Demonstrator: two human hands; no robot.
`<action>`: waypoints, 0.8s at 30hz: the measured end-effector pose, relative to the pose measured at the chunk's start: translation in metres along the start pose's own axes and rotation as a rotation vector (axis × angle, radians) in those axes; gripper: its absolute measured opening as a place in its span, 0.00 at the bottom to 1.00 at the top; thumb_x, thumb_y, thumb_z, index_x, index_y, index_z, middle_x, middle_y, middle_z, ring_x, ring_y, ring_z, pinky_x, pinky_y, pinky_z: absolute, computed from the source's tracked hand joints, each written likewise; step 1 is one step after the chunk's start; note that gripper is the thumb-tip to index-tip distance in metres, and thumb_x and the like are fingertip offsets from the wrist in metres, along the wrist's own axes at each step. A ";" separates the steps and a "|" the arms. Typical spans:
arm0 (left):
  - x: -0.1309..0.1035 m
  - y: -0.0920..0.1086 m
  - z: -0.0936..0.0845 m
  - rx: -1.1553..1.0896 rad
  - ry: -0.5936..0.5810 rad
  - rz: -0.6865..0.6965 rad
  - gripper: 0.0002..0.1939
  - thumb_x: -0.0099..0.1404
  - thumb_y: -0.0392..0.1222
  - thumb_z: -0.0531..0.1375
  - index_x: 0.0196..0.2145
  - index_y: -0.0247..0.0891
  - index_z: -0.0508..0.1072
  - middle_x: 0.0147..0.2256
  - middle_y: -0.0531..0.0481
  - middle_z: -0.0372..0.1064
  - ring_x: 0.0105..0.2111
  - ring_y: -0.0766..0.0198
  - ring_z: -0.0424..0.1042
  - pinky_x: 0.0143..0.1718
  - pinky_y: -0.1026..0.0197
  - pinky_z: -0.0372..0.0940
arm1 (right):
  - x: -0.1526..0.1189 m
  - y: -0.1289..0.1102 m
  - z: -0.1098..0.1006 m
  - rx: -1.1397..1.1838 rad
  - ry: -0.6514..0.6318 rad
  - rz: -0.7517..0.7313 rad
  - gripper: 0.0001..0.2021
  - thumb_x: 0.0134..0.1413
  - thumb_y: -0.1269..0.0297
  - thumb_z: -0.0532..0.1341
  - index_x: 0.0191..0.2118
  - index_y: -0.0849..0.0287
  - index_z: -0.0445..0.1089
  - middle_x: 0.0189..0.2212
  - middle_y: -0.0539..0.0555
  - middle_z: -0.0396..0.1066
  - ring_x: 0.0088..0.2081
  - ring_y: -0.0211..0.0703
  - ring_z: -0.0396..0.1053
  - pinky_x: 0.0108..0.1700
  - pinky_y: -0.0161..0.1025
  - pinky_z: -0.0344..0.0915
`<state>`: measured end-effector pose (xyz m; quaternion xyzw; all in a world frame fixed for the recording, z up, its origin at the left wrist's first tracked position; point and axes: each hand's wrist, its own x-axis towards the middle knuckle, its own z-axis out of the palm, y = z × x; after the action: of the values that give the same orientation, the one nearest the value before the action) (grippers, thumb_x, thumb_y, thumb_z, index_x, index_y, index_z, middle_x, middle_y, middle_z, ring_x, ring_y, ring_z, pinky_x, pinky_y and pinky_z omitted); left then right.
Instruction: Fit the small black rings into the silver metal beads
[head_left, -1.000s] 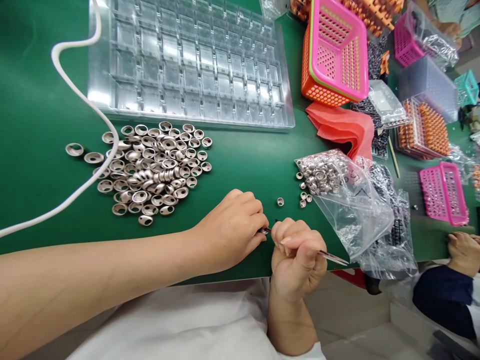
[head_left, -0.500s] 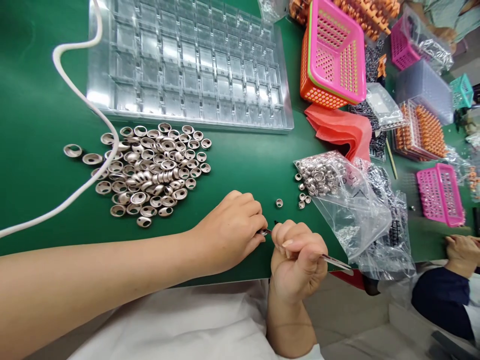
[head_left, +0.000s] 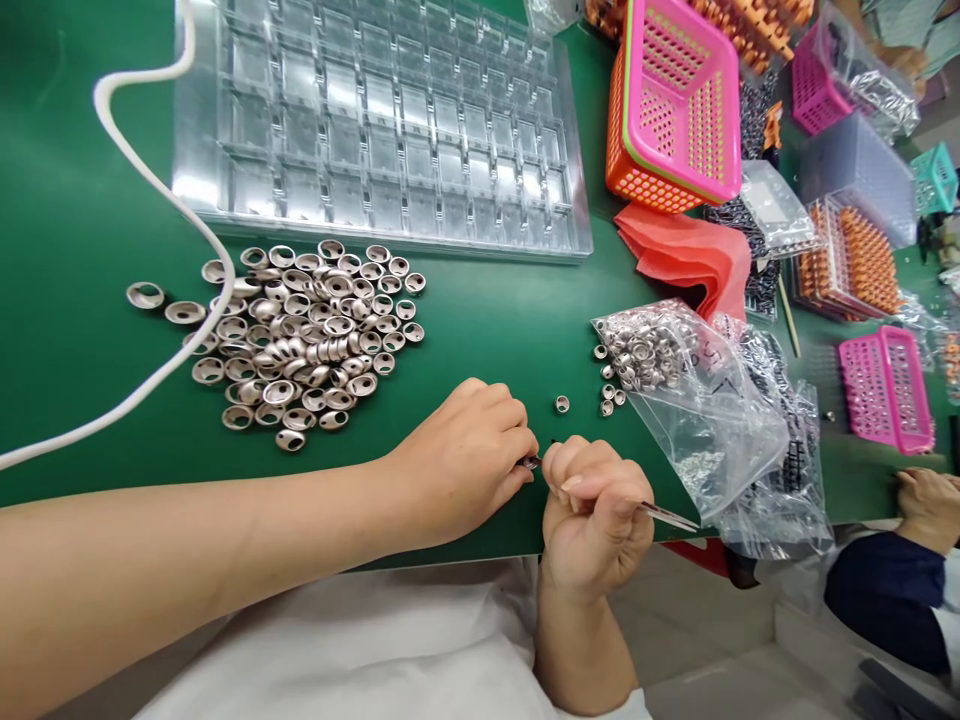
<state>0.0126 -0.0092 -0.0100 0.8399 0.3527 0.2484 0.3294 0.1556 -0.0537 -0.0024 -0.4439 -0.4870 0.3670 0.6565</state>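
Observation:
My left hand (head_left: 469, 465) is closed, pinching a small silvery metal ring (head_left: 529, 462) at its fingertips; most of the ring is hidden. Just to its right, my right hand (head_left: 596, 505) is a fist around slim metal tweezers (head_left: 667, 516), one end of which sticks out to the right. A dark tip shows between the two hands, close to the ring. Beyond my left wrist lies a pile of larger metal rings (head_left: 322, 345) with holes in their sides. One small loose ring (head_left: 562, 404) sits on the green table (head_left: 480, 330) above my right hand.
A clear compartment tray (head_left: 390, 130) lies at the back. A white cord (head_left: 150, 180) crosses the left side. To the right are a plastic bag of small rings (head_left: 652, 350), red cloth (head_left: 690, 255), stacked baskets (head_left: 675, 110) and a pink basket (head_left: 885, 390). Another person's hand (head_left: 930, 508) rests at the far right.
The view has shifted slightly. Both hands keep nearly the same pose, with the ring and tweezers still held; the tweezers' protruding end has tilted a little.

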 end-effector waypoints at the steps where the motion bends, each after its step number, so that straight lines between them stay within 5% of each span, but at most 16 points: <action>1: 0.000 0.000 -0.001 0.000 -0.005 -0.004 0.04 0.69 0.37 0.64 0.35 0.36 0.78 0.33 0.50 0.71 0.37 0.59 0.66 0.41 0.54 0.55 | 0.000 0.000 0.000 0.000 -0.001 0.000 0.18 0.72 0.58 0.53 0.29 0.57 0.67 0.22 0.44 0.51 0.22 0.34 0.56 0.25 0.35 0.53; 9: 0.002 0.002 -0.003 -0.009 -0.015 -0.008 0.06 0.70 0.35 0.62 0.35 0.35 0.79 0.33 0.50 0.71 0.37 0.59 0.66 0.40 0.54 0.55 | 0.004 0.001 0.004 -0.027 0.007 0.021 0.22 0.74 0.53 0.47 0.26 0.55 0.55 0.21 0.43 0.47 0.20 0.34 0.51 0.24 0.35 0.52; 24: 0.002 -0.002 0.004 -0.015 0.016 0.003 0.05 0.68 0.36 0.63 0.34 0.37 0.78 0.32 0.51 0.71 0.36 0.60 0.65 0.41 0.54 0.54 | 0.005 0.003 0.006 -0.037 -0.016 -0.018 0.19 0.73 0.57 0.50 0.27 0.56 0.57 0.22 0.43 0.49 0.21 0.33 0.52 0.24 0.34 0.52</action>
<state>0.0152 -0.0082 -0.0137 0.8359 0.3523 0.2580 0.3326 0.1513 -0.0471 -0.0030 -0.4487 -0.5028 0.3556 0.6476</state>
